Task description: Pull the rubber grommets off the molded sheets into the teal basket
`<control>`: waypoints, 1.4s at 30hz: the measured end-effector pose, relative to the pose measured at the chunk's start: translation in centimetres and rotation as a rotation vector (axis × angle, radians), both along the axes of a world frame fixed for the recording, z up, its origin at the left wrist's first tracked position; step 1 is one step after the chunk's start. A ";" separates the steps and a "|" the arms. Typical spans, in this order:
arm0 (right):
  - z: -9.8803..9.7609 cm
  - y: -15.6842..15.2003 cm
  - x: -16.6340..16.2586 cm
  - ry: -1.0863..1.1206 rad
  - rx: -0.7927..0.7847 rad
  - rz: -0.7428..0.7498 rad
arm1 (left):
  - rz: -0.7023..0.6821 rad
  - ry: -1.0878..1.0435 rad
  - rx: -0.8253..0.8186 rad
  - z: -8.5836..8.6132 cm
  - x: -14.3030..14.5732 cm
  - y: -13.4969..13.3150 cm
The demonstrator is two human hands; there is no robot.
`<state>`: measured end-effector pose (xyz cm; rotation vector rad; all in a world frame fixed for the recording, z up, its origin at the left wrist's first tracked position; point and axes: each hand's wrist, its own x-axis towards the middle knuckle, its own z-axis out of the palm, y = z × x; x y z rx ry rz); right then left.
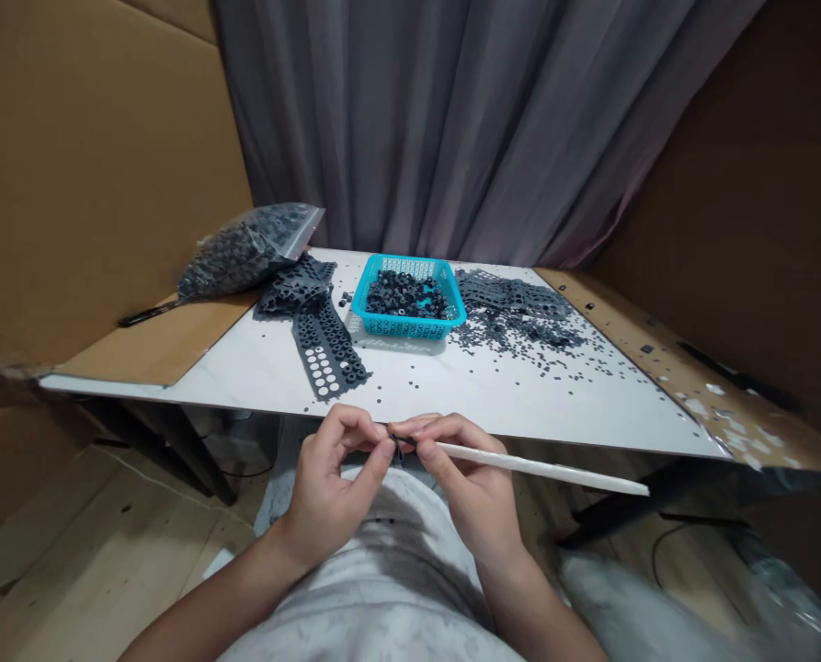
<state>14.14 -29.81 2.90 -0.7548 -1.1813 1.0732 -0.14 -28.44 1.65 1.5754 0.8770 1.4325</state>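
Observation:
Both hands meet over my lap, just in front of the white table's near edge (410,425). My left hand (333,483) pinches a small black ring (397,445) between thumb and fingertips. My right hand (466,478) grips a thin white stick (541,467) that points out to the right, its near tip at the ring. On the table stand a turquoise basket (410,324) filled with black rings, and a perforated black rubber strip (328,349) lying toward me.
A clear zip bag of black rings (245,248) lies at the back left beside stacked black sheets (294,287). More punched sheets and scattered bits (520,317) cover the right side. Cardboard (154,345) flanks the table; a grey curtain hangs behind.

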 end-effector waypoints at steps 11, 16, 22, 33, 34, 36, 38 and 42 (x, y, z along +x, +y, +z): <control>0.1 -0.1 -0.1 -0.148 0.102 -0.121 | 0.010 -0.004 0.003 -0.3 0.0 0.1; -0.1 -0.1 -0.3 -0.169 0.147 -0.185 | -0.022 -0.008 0.031 0.0 0.0 -0.1; -1.0 1.1 0.5 -0.239 0.137 -0.283 | -0.040 -0.004 -0.006 0.2 0.1 -0.2; -1.6 5.5 3.9 -0.440 0.092 -0.578 | -0.108 -0.080 -0.148 0.1 0.2 0.1; -1.5 5.3 3.7 -0.382 0.081 -0.496 | -0.132 -0.100 -0.174 0.2 0.2 0.1; -1.3 4.6 3.2 -0.244 0.067 -0.269 | -0.170 -0.136 -0.221 0.4 0.3 0.1; -1.0 3.9 2.6 -0.107 0.048 -0.042 | -0.186 -0.157 -0.237 0.6 0.3 0.1; -0.3 2.5 1.7 0.071 -0.079 0.236 | -0.181 -0.162 -0.204 0.7 0.2 -0.1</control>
